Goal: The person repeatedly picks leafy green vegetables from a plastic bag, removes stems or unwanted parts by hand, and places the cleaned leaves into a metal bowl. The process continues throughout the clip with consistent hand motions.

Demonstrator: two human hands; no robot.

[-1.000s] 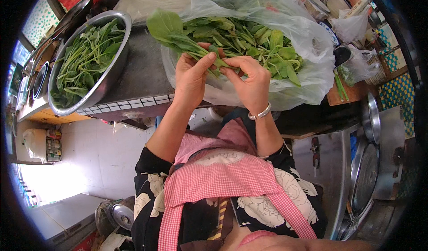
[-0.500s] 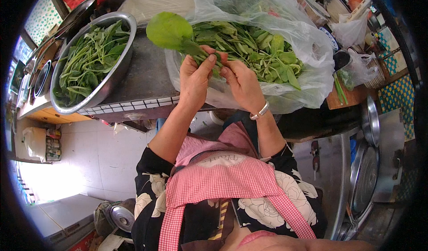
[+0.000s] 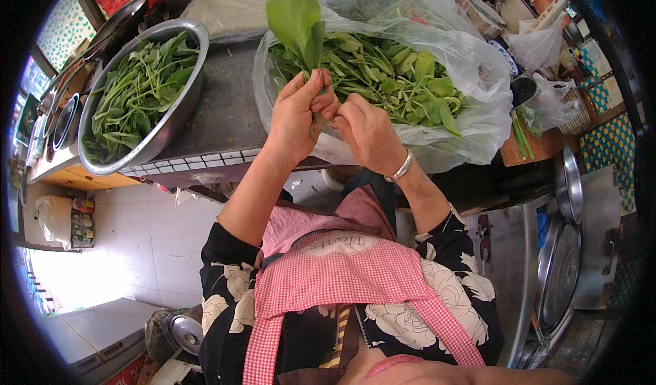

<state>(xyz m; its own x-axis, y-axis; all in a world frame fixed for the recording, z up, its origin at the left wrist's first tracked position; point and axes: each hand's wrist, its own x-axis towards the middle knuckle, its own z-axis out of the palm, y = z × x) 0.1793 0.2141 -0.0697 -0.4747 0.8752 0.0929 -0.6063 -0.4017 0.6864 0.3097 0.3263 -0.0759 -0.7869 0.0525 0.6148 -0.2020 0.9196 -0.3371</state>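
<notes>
My left hand is closed round the stem of a leafy green, whose broad leaves point up and away from me. Close against it, my right hand has its fingers pinched at the lower end of the same stem; the fingers hide most of that end. Both hands are over the near edge of a clear plastic bag, opened wide around a heap of loose greens. To the left, a steel basin holds more long-stemmed greens.
The dark counter has a white tiled front edge. Behind lies a bag of pale contents. At the right are a wooden board with green stalks, a small plastic bag and metal lids. Pans stand far left.
The leafy green has swung from pointing left to standing nearly upright, its leaves now farther right. My right hand has dropped slightly and its fingers have curled in at the stem's lower end.
</notes>
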